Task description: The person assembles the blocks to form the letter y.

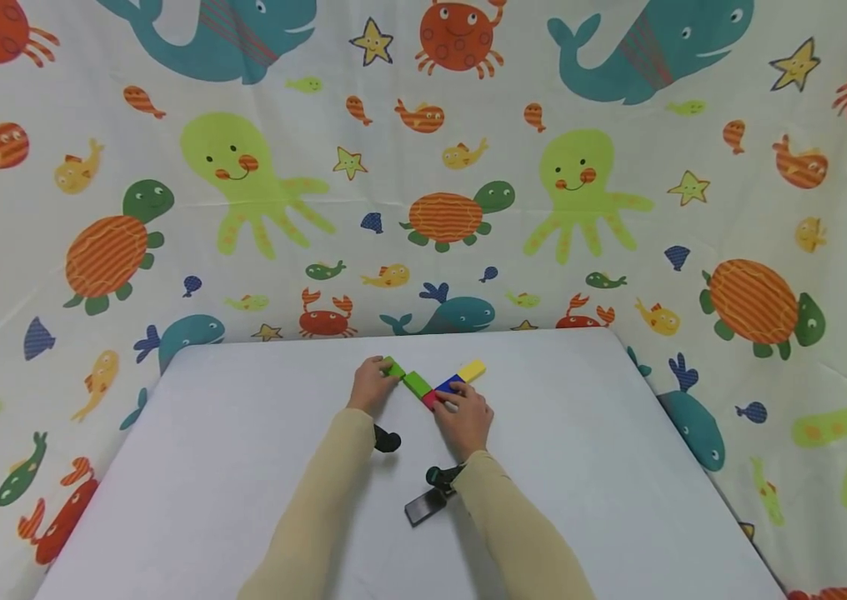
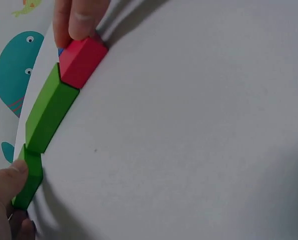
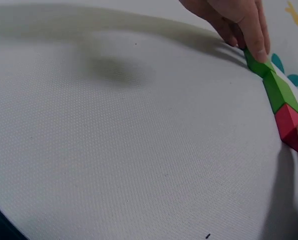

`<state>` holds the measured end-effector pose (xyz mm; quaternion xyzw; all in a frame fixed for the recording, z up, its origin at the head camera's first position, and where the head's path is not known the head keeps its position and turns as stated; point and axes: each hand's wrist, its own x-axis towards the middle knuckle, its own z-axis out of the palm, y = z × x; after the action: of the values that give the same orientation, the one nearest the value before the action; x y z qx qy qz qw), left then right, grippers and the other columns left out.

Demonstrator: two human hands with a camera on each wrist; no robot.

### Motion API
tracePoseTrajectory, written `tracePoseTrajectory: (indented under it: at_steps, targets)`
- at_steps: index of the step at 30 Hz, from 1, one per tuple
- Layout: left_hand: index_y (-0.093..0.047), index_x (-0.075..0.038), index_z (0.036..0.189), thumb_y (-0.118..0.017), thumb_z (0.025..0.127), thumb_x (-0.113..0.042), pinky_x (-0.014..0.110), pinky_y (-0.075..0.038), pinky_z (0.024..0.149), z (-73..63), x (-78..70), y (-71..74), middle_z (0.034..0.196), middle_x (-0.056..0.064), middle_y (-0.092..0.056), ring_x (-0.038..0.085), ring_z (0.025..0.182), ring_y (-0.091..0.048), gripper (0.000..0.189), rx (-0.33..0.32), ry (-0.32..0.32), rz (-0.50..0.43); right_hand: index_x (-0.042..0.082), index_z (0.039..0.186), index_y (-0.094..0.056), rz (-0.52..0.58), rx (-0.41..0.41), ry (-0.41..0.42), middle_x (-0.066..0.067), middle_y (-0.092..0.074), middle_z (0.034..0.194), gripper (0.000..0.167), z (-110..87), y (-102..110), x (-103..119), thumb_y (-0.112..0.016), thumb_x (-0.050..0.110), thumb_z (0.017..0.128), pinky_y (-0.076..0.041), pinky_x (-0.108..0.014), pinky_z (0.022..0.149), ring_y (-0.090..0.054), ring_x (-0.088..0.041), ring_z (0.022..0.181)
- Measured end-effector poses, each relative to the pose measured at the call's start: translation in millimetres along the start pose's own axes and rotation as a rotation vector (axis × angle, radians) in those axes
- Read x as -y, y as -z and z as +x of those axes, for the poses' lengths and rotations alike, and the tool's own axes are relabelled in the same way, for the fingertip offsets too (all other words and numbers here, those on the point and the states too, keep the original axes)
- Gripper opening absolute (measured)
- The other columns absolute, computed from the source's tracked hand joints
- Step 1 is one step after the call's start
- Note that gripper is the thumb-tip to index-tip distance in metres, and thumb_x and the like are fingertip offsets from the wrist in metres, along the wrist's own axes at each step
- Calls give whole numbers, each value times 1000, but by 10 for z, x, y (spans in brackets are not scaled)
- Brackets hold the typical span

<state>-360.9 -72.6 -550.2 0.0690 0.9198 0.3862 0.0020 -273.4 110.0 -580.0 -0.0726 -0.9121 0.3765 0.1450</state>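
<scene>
I see the left hand (image 1: 373, 386) pinching the end green block (image 2: 33, 184) between thumb and fingers; the right hand (image 1: 468, 419) touches the red block (image 2: 84, 62), whether pinching I cannot tell.

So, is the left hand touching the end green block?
Touching: in the left wrist view, the left hand has its thumb against the end green block.

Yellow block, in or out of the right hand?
Out: in the head view, the yellow block lies on the white table, beyond the right hand.
</scene>
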Motion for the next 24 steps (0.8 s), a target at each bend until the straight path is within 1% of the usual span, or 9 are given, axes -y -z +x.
tracePoseTrajectory:
  at_steps: [4, 8, 12, 18, 20, 24]
  targets:
    - [-64, 10, 120, -70, 87, -7, 48, -36, 108, 27, 14, -9, 135, 29, -51, 42, 128, -47, 37, 20, -42, 48, 19, 108, -78, -5, -2, 3, -4, -60, 129, 25, -3, -1, -6, -73, 33, 87, -31, -57, 100, -50, -32, 120]
    - [-65, 9, 118, -71, 86, -6, 48, -37, 107, 74, 18, -21, 133, 29, -53, 42, 126, -48, 36, 28, -56, 69, 20, 109, -77, -10, 10, -5, -4, -60, 130, 26, -1, 3, -6, -73, 33, 87, -31, -57, 100, -49, -32, 121]
    - [-65, 9, 118, -71, 87, -6, 47, -37, 107, 105, 12, -32, 132, 29, -53, 41, 125, -48, 36, 32, -41, 62, 21, 109, -77, -3, 19, -8, -3, -59, 131, 25, 0, 7, 1, -73, 33, 88, -30, -56, 101, -49, -31, 122]
    - [-64, 11, 120, -70, 88, -6, 47, -38, 106, 120, -25, -59, 130, 27, -52, 40, 123, -49, 37, 15, -2, -1, 20, 108, -78, 12, 0, 24, -5, -60, 130, 24, -1, 29, 3, -73, 32, 88, -31, -58, 99, -50, -34, 121]
    - [-64, 11, 120, -71, 88, -6, 47, -39, 106, 121, -25, -75, 129, 28, -52, 39, 122, -49, 37, 3, 1, -16, 19, 107, -78, 16, 2, 25, -5, -60, 130, 24, -4, 32, -1, -73, 32, 87, -31, -58, 99, -50, -34, 120]
    - [-65, 10, 118, -71, 88, -7, 46, -39, 105, 122, -19, -106, 128, 27, -52, 39, 121, -50, 36, -20, -3, -17, 20, 108, -78, 18, 11, 22, -5, -60, 130, 24, -6, 32, -17, -73, 33, 88, -31, -58, 99, -49, -33, 121]
